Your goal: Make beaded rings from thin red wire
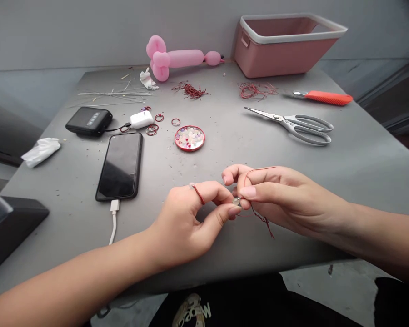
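Observation:
My left hand [199,218] pinches a small pale bead [236,201] between thumb and forefinger, above the table's near edge. A red cord ring with a light bead [199,194] circles one of its fingers. Close against it, my right hand [276,190] is closed in a pinch on a thin red cord [262,169], which loops over its fingers. Darker knotted strands of cord [264,220] dangle below the fingers. Whether the cord passes through the bead is hidden by the fingertips. Beyond the hands lies a round red-rimmed dish [190,147] of pastel beads.
Grey-handled scissors [300,127] and an orange utility knife [327,97] lie at right. A pink bin [279,59] and pink balloon [186,58] stand at the back. Red cord scraps [191,91], cord rings [152,130], a phone [120,165] and a black power bank [88,121] lie leftward.

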### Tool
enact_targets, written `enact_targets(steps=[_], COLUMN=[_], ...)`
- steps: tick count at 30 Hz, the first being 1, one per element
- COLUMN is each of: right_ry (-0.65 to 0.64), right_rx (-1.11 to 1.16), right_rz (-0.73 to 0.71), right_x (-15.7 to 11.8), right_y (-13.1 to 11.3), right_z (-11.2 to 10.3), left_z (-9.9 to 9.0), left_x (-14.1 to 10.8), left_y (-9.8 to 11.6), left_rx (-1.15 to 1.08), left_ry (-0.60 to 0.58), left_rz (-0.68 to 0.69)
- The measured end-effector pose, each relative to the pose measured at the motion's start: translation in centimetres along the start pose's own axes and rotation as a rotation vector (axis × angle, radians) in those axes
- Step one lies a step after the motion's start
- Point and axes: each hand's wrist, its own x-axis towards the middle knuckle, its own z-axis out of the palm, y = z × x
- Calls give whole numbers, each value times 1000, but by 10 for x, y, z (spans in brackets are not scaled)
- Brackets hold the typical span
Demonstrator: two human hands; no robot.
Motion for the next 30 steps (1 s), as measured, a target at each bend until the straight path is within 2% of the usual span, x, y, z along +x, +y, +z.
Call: enact_targets(steps=[4, 8, 11, 14, 16, 19, 23, 27, 30], right_ry=[15, 92, 249, 399, 421, 385, 343, 257, 215], right_rx=[-38, -343, -647, -911, -1098, -1316, -1391, -1280, -1155], right_rz=[25, -101, -294, -602, -779, -920, -900, -830, -718], right_x=[1, -1, -4, -7, -8, -9, -10, -9, -10], right_y=[-1, -3, -5, -6, -7, -7, -7, -5, -4], right_z=[-2, -5, -5, -5, -5, -5, -5, -5, -5], left_z=[0, -1, -2, -2, -1, -1, 1, 1, 2], left_x=[0, 0, 0, 0, 0, -1, -1, -1, -2], left_y=[-1, -1, 0, 1, 1, 1, 2, 3, 3], left_rx=[3, -16, -56, -74, -69, -57, -45, -42, -22], left_ry=[32, 83, 110, 90, 69, 48, 39, 10, -1], left_rz=[-14, -75, -154, -189, -186, -142, -109, -135, -129])
